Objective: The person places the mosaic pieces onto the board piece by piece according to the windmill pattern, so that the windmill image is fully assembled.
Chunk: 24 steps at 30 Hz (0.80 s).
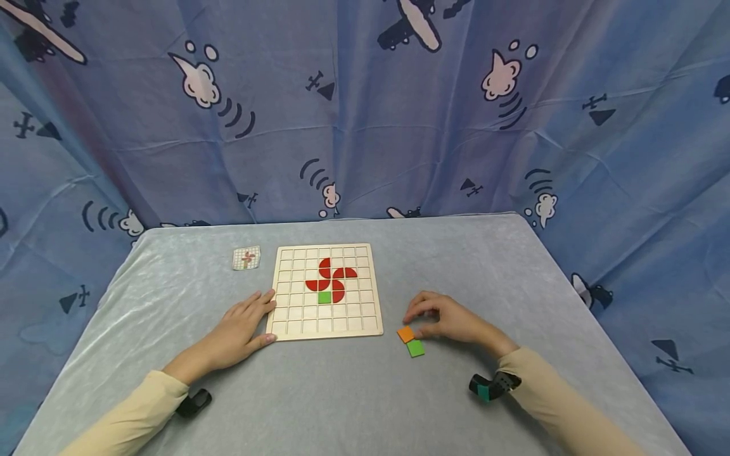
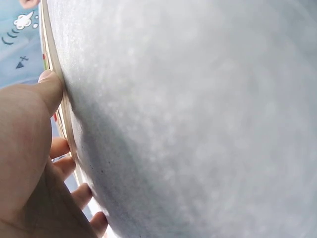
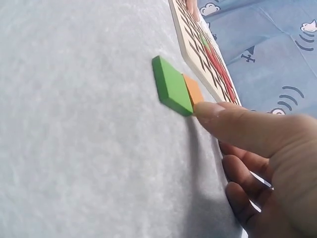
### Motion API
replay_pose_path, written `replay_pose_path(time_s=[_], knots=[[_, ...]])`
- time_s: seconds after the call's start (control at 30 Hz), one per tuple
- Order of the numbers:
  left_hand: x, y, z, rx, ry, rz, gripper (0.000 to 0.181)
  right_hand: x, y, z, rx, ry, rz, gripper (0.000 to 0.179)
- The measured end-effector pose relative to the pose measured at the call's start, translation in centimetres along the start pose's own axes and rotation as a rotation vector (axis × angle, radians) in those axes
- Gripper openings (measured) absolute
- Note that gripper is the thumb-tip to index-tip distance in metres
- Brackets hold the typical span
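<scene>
The pale wooden grid board (image 1: 359,320) lies on the table with several red curved pieces (image 1: 338,291) in a pinwheel and a green square (image 1: 324,297) at the pinwheel's lower left. Along the board's left edge rests my left hand (image 1: 236,332), fingers spread, fingertips and thumb touching the rim. Right of the board, my right hand (image 1: 450,320) is over an orange square tile (image 1: 405,334), thumb tip at its edge and index finger apart from the thumb. A loose green square tile (image 3: 171,87) lies against the orange one. The right wrist view hides the index fingertip.
A small pattern card (image 1: 246,258) lies beyond the left hand, beside the board's upper left corner. Grey-blue cloth (image 1: 342,399) covers the table. A blue patterned curtain (image 1: 365,126) hangs behind and along the sides.
</scene>
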State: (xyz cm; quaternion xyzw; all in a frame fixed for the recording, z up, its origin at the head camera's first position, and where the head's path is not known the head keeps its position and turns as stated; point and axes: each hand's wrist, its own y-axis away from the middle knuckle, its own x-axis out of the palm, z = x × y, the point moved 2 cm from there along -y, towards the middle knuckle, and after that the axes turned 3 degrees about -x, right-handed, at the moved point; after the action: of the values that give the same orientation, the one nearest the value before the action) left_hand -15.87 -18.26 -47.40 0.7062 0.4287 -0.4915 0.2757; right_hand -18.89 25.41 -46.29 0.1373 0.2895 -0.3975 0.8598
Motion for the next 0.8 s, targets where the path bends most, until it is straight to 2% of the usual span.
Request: replay_pose_path(time_s=[0.13, 0.5, 0.8], knots=[[0.1, -0.02, 0.06, -0.003, -0.001, 0.003, 0.064, -0.01, 0.01, -0.07, 0.007, 0.007, 0.013, 0.026], [0.01, -0.03, 0.04, -0.004, 0.005, 0.008, 0.065, 0.3, -0.13, -0.48, -0.04, 0.044, -0.002, 0.024], [-0.1, -0.03, -0.13, -0.006, 0.007, 0.01, 0.065, 0.55, -0.22, -0.52, 0.008, 0.035, -0.015, 0.024]])
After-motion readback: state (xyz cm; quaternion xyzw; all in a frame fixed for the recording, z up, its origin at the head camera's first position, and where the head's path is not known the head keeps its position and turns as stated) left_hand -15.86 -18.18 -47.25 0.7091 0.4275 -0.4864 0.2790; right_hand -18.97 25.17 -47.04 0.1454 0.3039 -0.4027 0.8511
